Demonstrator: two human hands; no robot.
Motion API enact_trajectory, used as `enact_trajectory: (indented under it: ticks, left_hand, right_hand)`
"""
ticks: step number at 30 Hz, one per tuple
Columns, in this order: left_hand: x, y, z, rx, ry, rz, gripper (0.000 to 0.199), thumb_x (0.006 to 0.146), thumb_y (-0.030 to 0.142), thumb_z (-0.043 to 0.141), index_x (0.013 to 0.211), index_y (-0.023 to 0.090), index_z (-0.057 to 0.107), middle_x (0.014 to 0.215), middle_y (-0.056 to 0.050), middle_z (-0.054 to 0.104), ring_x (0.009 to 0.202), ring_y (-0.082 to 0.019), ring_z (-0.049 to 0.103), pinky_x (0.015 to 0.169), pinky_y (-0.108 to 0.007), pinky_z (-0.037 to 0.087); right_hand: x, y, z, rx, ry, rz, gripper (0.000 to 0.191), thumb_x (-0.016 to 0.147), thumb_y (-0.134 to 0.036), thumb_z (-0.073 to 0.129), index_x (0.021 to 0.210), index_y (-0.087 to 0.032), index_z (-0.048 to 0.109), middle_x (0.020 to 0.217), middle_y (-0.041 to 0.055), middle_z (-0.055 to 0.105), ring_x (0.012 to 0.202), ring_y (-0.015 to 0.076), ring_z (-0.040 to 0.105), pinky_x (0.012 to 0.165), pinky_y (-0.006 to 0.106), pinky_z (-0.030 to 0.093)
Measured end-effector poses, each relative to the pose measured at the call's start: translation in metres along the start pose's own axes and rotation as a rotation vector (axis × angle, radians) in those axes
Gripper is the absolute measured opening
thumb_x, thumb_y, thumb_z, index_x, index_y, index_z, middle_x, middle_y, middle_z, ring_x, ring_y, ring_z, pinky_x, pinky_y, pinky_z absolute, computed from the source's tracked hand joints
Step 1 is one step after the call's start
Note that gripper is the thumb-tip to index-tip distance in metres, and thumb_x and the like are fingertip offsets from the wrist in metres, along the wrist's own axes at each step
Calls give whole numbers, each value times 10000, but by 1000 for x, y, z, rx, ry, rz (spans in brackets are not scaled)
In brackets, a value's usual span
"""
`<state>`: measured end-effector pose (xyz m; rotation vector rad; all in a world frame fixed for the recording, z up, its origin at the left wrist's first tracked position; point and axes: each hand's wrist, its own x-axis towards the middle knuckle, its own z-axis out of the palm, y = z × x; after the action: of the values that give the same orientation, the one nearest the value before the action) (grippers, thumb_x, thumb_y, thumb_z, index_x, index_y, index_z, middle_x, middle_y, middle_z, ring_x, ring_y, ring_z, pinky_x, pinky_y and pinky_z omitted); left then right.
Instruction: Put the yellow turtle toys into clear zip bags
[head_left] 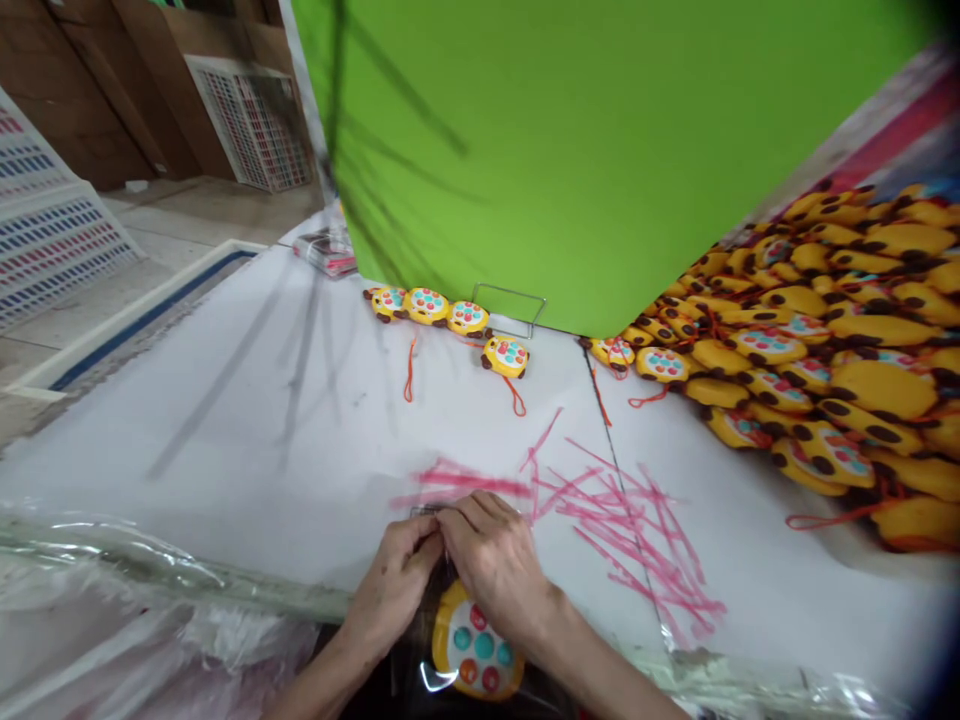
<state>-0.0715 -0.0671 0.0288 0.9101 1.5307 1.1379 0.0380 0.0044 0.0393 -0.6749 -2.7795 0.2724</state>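
Observation:
My left hand (397,570) and my right hand (491,550) meet at the table's near edge, fingers closed together on the upper end of a clear plastic bag (437,680). Inside the bag lies a yellow toy (480,645) with a white face and several round red, teal and orange buttons. The exact pinch point is partly hidden by my fingers. Just beyond my hands, thin pink strips (472,480) lie on the white tabletop (247,450), with more pink strips (645,540) scattered to the right.
Behind stands a large green panel (540,150) with a wire stand (510,305) at its foot. Several yellow toys (427,305) with orange cords line up before it. A big pile of such toys (810,340) fills the right. White plastic baskets (60,230) stand at left.

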Motion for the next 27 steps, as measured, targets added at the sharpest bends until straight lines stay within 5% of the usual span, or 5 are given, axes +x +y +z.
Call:
enact_trajectory:
  ticks: [9, 12, 19, 23, 27]
  left_hand:
    - [-4, -13, -3, -34, 21, -6, 260, 835, 352, 463, 888, 164, 635, 773, -68, 687, 738, -213, 642, 691, -296, 502]
    - [0, -10, 0, -80, -21, -34, 268, 840, 352, 453, 896, 151, 621, 787, -69, 691, 738, -211, 651, 696, -304, 508]
    - [1, 5, 4, 169, -2, 97, 265, 845, 248, 409, 768, 146, 642, 737, -54, 664, 709, -197, 588, 646, -276, 439]
    - [-4, 5, 4, 274, -6, 129, 277, 866, 261, 375, 783, 159, 619, 737, -56, 652, 683, -192, 592, 636, -271, 428]
    - [-7, 0, 0, 282, -17, 144, 261, 877, 319, 372, 845, 190, 597, 771, -54, 660, 719, -194, 609, 683, -272, 451]
  right_hand:
    - [-34, 73, -49, 141, 259, 444, 123, 823, -145, 496, 790, -165, 613, 734, 30, 632, 641, 154, 587, 615, 258, 450]
    - [-37, 55, -52, 217, 130, 298, 135, 855, -161, 503, 826, -181, 633, 772, 31, 638, 689, 154, 587, 628, 251, 454]
    - [-5, 4, -12, -17, -46, -16, 66, 799, -116, 587, 757, -167, 595, 725, 40, 621, 677, 184, 539, 625, 294, 430]
    - [-3, 9, -9, 87, 6, 54, 99, 789, -97, 560, 720, -165, 585, 698, 29, 615, 663, 165, 551, 603, 260, 427]
    - [-20, 43, -27, 261, 139, 315, 110, 800, -151, 506, 742, -170, 597, 711, 26, 629, 652, 144, 580, 614, 233, 443]
